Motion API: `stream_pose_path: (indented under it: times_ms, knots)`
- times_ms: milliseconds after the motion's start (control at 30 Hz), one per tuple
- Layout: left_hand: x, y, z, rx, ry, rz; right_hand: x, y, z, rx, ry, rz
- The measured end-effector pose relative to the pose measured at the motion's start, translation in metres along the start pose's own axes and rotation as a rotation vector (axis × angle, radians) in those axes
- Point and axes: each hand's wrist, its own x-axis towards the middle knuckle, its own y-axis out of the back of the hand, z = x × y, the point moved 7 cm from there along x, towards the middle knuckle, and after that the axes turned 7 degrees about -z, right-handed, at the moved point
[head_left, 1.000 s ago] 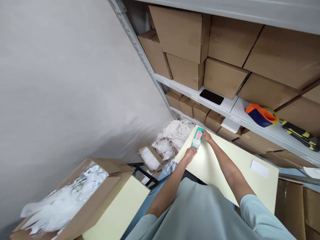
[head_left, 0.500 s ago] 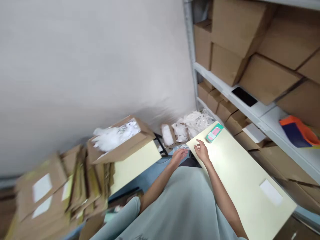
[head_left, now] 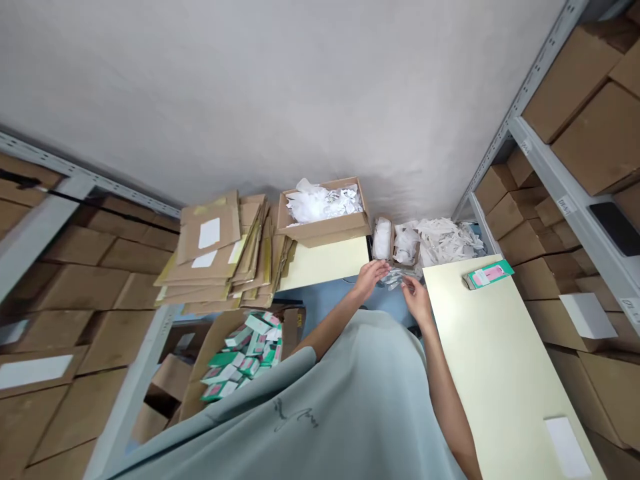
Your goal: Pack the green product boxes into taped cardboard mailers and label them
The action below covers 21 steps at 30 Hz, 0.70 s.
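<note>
My left hand (head_left: 371, 277) hovers in the gap between the two pale tabletops, fingers stretched forward with nothing visible in them. Facing it, my right hand (head_left: 416, 298) is open and slightly curled, close to the corner of the right tabletop (head_left: 480, 360). Clear plastic wrapping (head_left: 395, 277) shows beyond and between the hands; neither hand seems to grip it. A green and pink small box (head_left: 489, 274) lies at the far end of the right tabletop, beyond my right hand. A white slip (head_left: 567, 447) rests on its near end.
Flattened cardboard (head_left: 210, 250) is stacked at left beside an open carton (head_left: 325, 233) of white paper. Below, a large carton (head_left: 200, 373) holds several green and pink boxes. White scraps (head_left: 443, 241) lie by the wall. Shelves of cartons (head_left: 600, 133) flank both sides; a phone (head_left: 617, 227) sits on one.
My view has swung left, bringing the left shelves and the carton of small boxes into sight. Both hands stay raised in front of me, empty, now over the gap between the tabletops.
</note>
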Motion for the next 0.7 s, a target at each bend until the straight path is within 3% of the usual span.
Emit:
stream_pose_path:
  times_ms: [100, 200, 300, 400, 533, 633, 700]
  knots:
    - [0.001, 0.024, 0.021, -0.075, -0.083, -0.045, 0.007, -0.024, -0.027, -0.011, 0.025, -0.003]
    - [-0.006, 0.081, 0.056, -0.14, -0.179, -0.021, 0.026, -0.075, -0.067, -0.031, 0.083, -0.059]
    - [-0.021, 0.168, 0.093, -0.198, -0.268, 0.078, 0.047, -0.155, -0.112, -0.047, 0.14, -0.189]
    - [-0.041, 0.27, 0.124, -0.247, -0.342, 0.22, 0.062, -0.253, -0.15, -0.055, 0.174, -0.347]
    - [-0.077, 0.404, 0.153, -0.311, -0.411, 0.413, 0.073, -0.382, -0.185, -0.076, 0.192, -0.522]
    - [-0.1, 0.488, 0.172, -0.354, -0.5, 0.524, 0.089, -0.468, -0.207, -0.131, 0.233, -0.61]
    - [-0.107, 0.532, 0.183, -0.383, -0.569, 0.582, 0.106, -0.519, -0.226, -0.219, 0.315, -0.64]
